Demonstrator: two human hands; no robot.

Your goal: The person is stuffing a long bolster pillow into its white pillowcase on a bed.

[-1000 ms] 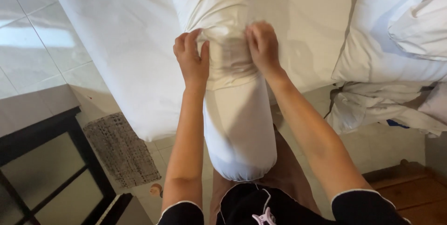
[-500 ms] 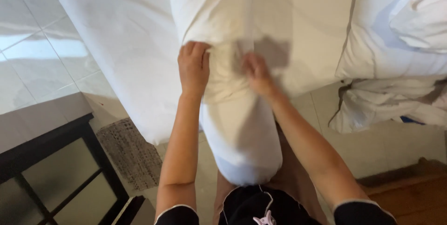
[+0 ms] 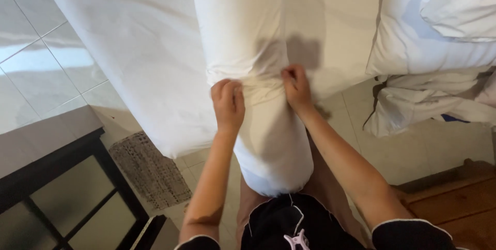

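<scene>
I see my left hand (image 3: 228, 102) curled tight, fingers pinching the gathered hem of the white pillowcase (image 3: 243, 33) on the pillow's left side. The pillow (image 3: 274, 152) hangs over the bed's (image 3: 129, 48) near edge, its bare end against my lap. My right hand (image 3: 296, 87) is clenched too, gripping the same hem on the right side.

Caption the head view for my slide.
Both hands, left hand and right hand, grip a pillowcase edge around a white pillow beside a bed.
</scene>
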